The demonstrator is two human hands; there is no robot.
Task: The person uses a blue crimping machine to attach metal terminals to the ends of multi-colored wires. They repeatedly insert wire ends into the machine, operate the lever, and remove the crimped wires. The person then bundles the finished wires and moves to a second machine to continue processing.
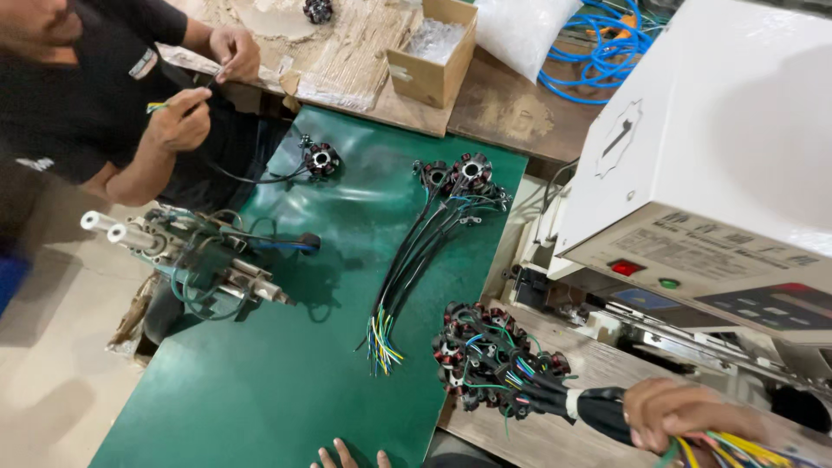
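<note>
At lower right, the right hand (672,414) grips a black-sleeved wire bundle (598,409) running to stator coils (485,355); left hand (351,455) at bottom centre, fingertips only, grip unclear

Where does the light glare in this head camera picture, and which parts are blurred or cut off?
Head view: soft glare on the green mat near the single coil part; the white machine is bright, nearly washed out; the right hand with its wire bundle is slightly blurred; left hand fingertips cut by the lower edge.
</note>
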